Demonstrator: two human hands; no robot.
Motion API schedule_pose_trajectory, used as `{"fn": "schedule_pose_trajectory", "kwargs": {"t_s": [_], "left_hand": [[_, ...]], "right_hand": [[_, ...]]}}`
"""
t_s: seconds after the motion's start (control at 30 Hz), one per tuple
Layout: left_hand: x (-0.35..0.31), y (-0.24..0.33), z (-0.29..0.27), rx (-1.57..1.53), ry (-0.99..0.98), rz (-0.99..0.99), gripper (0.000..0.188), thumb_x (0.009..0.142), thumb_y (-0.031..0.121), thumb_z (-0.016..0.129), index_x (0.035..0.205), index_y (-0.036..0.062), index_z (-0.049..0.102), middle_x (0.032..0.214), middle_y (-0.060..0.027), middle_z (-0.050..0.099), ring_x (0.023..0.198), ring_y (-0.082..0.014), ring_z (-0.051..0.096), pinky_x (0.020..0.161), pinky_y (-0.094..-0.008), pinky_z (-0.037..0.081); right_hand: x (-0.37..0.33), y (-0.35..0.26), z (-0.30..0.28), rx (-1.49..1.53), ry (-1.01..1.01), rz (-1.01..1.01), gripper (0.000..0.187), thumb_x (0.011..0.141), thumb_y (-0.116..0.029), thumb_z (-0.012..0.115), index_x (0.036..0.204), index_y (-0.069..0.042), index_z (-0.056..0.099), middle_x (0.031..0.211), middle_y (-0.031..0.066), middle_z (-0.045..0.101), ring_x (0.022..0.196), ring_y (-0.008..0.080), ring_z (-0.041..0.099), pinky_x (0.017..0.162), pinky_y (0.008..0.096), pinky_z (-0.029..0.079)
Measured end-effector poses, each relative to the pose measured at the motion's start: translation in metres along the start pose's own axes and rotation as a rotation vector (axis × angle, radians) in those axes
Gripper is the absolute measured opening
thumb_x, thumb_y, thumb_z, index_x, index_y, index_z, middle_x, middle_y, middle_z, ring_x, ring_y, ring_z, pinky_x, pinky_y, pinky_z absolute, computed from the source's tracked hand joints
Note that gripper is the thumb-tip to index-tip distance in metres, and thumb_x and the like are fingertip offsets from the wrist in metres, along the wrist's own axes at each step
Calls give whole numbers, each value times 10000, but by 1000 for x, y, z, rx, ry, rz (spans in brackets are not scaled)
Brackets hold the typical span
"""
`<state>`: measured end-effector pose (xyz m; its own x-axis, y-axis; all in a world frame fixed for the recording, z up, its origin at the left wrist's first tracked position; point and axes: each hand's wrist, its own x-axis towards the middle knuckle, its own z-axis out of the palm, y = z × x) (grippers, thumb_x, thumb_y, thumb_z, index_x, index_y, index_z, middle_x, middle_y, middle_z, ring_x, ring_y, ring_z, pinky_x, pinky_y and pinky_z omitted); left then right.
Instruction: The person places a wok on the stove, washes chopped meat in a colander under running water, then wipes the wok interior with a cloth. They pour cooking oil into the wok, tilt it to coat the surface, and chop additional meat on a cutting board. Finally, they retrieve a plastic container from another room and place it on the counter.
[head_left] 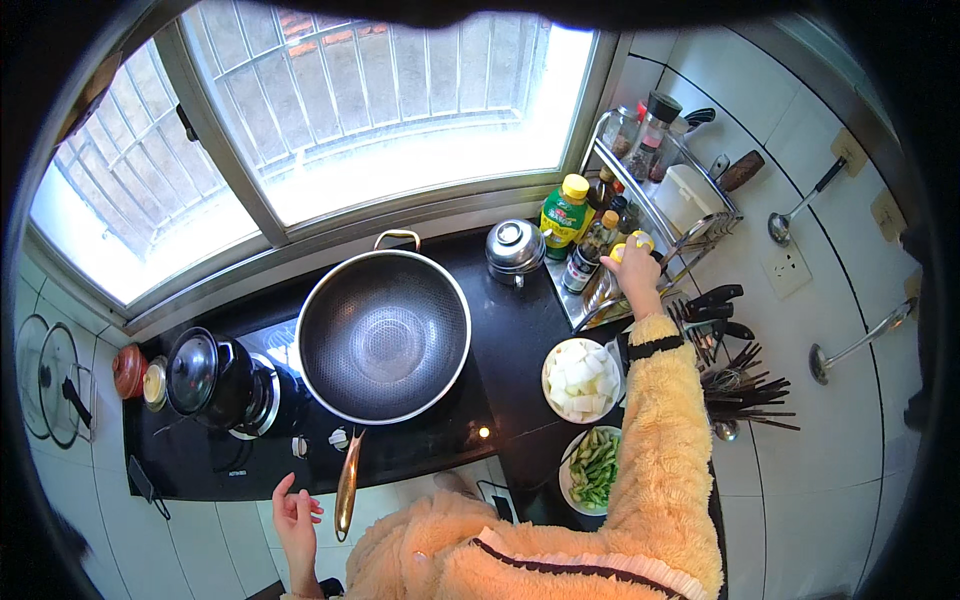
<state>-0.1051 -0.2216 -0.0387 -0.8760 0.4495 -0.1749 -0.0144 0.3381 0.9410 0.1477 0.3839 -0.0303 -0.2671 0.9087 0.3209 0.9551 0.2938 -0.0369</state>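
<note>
A window [400,110] with 2 glazed sections spanned the upper left to upper centre; a barred grille [385,75] stood outside it. Daylight entered there. White wall tiles [800,440] covered the right side. A black countertop [515,355] crossed the centre; pale floor tiles [395,507] showed at lower centre.

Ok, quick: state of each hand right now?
Left hand: open, fingers loosely curled, holding nothing.
Right hand: closed on a yellow cap.
</note>
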Motion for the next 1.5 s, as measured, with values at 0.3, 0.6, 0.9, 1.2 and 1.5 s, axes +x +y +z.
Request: {"fn": "schedule_pose_trajectory", "kwargs": {"t_s": [0.3,0.6,0.9,1.2,1.5], "left_hand": [[-8,34,17,-153,-297,25,346,912,62,533,1250,47,461,774,-13,591,687,-72,569,613,-201,463],[-18,82,56,160,-811,458,583,827,129,678,1338,45,408,1108,-105,585,1002,-190,570,796,-275,473],[-7,88,72,83,-875,576,729,691,293,801,1276,31,452,1139,-166,601,1026,-273,604,883,-344,472],[-19,55,43,22,-1251,328,551,681,244,816,1120,21,567,1031,-66,655,927,-127,603,871,-292,465],[-26,60,33,-10,-1502,260,512,694,175,810,1120,32,565,1032,-51,642,946,-139,589,894,-291,453]], "right_hand": [[-32,-21,-38,405,122,-194,579,752,-325,705,1188,-57,433,1013,191,565,892,401,582,741,448,486],[-146,-85,-188,883,-49,-620,405,724,-187,736,1057,-37,562,917,101,547,860,243,566,782,323,453],[-281,-155,-238,1149,-481,-776,401,756,-148,710,1106,-43,543,951,96,530,905,220,560,794,307,449],[-322,-157,-244,807,-68,-1177,543,728,-443,716,1050,-27,580,830,84,503,597,232,559,516,302,478],[-340,-161,-273,810,40,-1306,432,701,-344,744,864,10,558,656,54,415,462,188,490,388,286,398]]}}
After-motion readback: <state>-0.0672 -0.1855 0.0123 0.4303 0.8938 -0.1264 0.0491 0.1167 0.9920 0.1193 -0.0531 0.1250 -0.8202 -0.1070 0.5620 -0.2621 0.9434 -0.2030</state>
